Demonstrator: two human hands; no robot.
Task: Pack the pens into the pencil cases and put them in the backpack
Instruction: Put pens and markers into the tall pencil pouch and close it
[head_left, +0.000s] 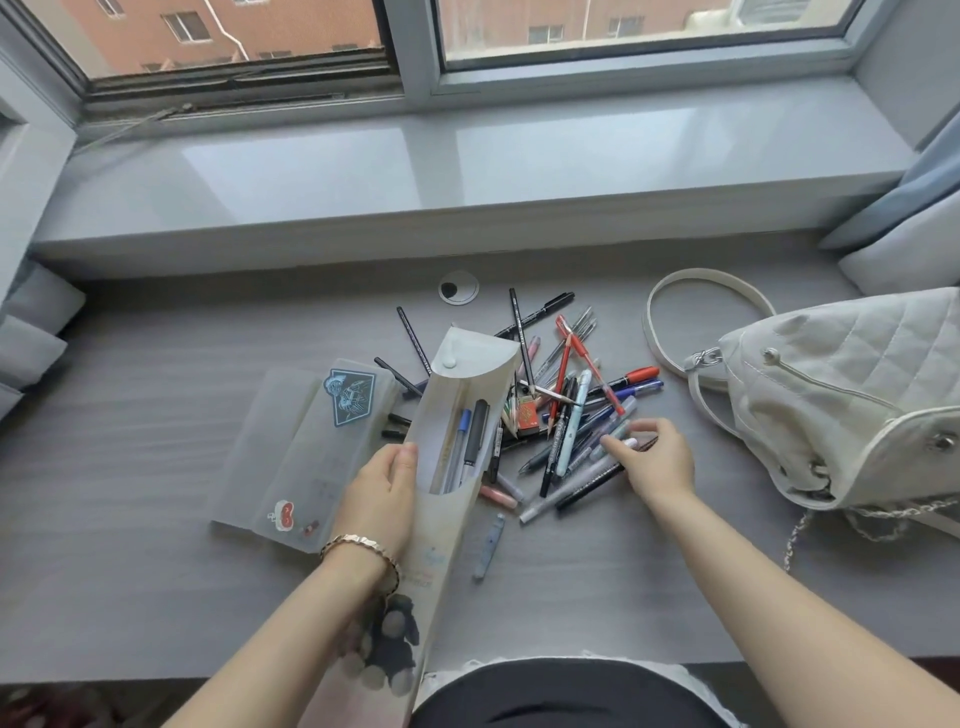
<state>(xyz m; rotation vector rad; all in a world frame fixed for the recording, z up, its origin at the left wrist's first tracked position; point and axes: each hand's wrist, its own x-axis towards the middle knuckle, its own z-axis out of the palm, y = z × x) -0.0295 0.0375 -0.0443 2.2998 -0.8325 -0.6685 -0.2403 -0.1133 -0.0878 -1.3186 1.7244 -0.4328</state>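
My left hand (382, 493) grips a tall translucent pencil case (457, 519) that stands tilted with its flap open; a blue pen, a black pen and a clear one (465, 447) stick up inside it. My right hand (652, 457) rests on the pile of pens (566, 410) in the middle of the desk, fingers closing around a pale pen near the pile's right edge. A second, flat frosted pencil case (301, 452) with stickers lies to the left. The white quilted backpack (852, 400) lies on its side at the right.
A light blue pen (488, 545) lies apart from the pile near the case. A round cable grommet (458, 287) sits behind the pile. The grey desk (156, 571) runs up to a wide windowsill (467, 166). The backpack's strap loops out at the rear (706, 275). Curtains hang at both sides.
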